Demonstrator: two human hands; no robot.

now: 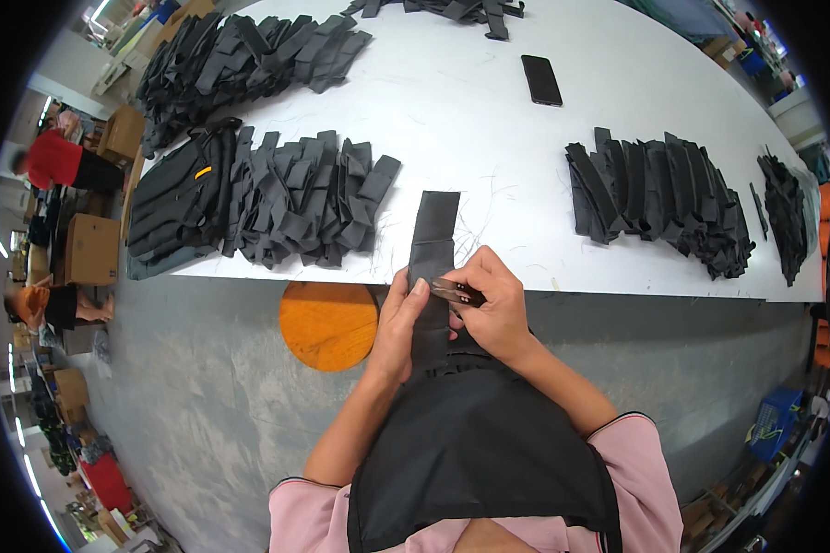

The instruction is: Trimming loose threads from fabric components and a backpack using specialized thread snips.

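A folded black fabric strip [436, 221] stands out lengthwise over the table's near edge, its lower end close to my black apron. My left hand [395, 330] is closed around it, the thumb pressing on its face. In my right hand [496, 309] is a pair of small dark thread snips [461, 292], its blades against the strip's right edge beside my left thumb. Whether the blades are apart or together is too small to tell. Loose thread ends lie scattered on the white table [489, 147] beyond the strip.
Piles of black strips lie at left [314, 198], far left [249, 60] and right [659, 198]. A black fabric stack [180, 207] sits leftmost. A phone [541, 80] lies far right of centre. Below the edge stands a round orange stool [328, 327]. People are at left.
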